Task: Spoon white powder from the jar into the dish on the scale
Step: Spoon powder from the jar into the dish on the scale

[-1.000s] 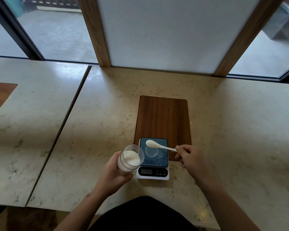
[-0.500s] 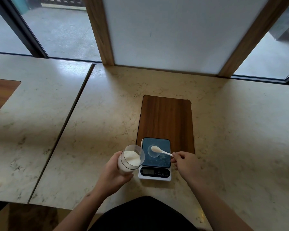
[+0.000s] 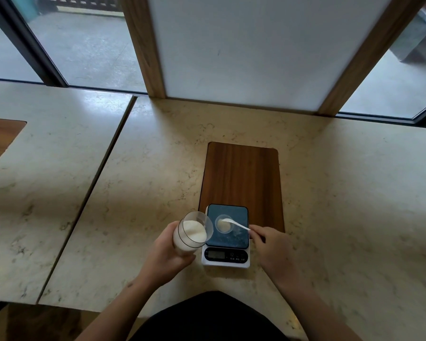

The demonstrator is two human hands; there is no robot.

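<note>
The scale is a small rectangular block with rounded corners: a glossy dark blue-black weighing plate on a white plastic body. A grey display sits in the white front strip with a few tiny marks beside it, too small to read. It stands on a pale, polished, marble-like surface veined in brown, its far part overlapping the near end of a dark wood-grain panel with rounded corners.

On the scale's plate sits the dish, a small round clear cup with a low heap of white powder in it. The bowl of a slim white plastic spoon lies over the dish's far rim, its thin handle slanting toward the scale's right edge. There the right hand pinches the handle end between fingertips, the other fingers curled.

Just left of the scale, the left hand is wrapped around the jar, a clear cylindrical tumbler with a thin dark ring near its mouth. It is tilted with its open mouth toward the scale, and the fine white powder inside lies sloped toward the lip. The jar's rim overlaps the scale's left edge in this view; I cannot tell whether they touch.
</note>
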